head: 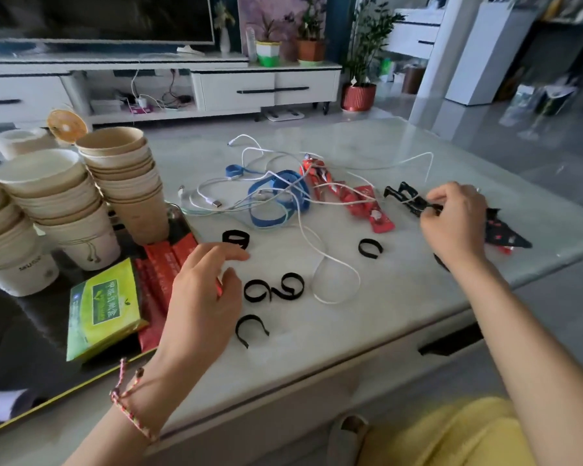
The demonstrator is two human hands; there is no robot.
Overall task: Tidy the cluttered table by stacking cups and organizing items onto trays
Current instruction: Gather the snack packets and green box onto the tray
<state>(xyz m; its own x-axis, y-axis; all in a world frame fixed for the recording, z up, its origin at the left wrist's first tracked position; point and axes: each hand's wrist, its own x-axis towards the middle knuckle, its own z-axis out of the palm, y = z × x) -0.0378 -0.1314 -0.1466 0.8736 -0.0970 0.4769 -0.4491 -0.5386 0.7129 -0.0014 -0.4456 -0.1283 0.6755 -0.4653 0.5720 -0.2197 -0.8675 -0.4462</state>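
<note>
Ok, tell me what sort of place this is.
Most likely a home living room: a television stands on a long white cabinet, potted plants sit beside it, and the low table holds stacked paper cups.

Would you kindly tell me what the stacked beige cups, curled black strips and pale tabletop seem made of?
The stacked beige cups look like matte paper, with thin rolled rims. The curled black strips seem soft matte fabric, perhaps hook-and-loop ties. The pale tabletop appears glossy, stone or glass: it reflects light.
</note>
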